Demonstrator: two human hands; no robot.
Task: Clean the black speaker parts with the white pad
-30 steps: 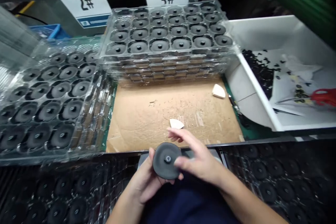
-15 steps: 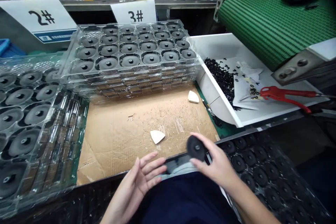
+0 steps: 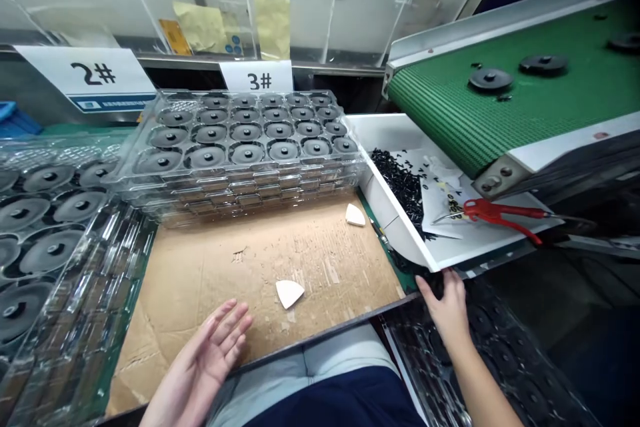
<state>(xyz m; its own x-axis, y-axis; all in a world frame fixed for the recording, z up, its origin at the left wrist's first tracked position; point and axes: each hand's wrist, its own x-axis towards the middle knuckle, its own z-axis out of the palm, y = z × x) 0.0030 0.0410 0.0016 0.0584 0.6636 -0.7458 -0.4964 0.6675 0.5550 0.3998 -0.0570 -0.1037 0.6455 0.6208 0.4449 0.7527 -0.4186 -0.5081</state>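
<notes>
Black discs (image 3: 505, 355), lower right: knock hazard at the bin corner.
The discs sit in the clear tray (image 3: 417, 350) below the table edge. The right hand (image 3: 449, 305) is bent at the near corner of the white bin (image 3: 390, 220); its fingertips are partly hidden, and whether it pinches anything cannot be determined. The left hand (image 3: 207, 353) is extended, fingers unfurled and holding nothing, over the cardboard (image 3: 200, 280) near a white wedge (image 3: 289, 293). Assessed risks: knuckles catching the bin corner could jar the small black parts (image 3: 400, 187); the right forearm, crossing the tray in view, could unseat a disc if lowered; a careless left-hand sweep could displace the wedge.
</notes>
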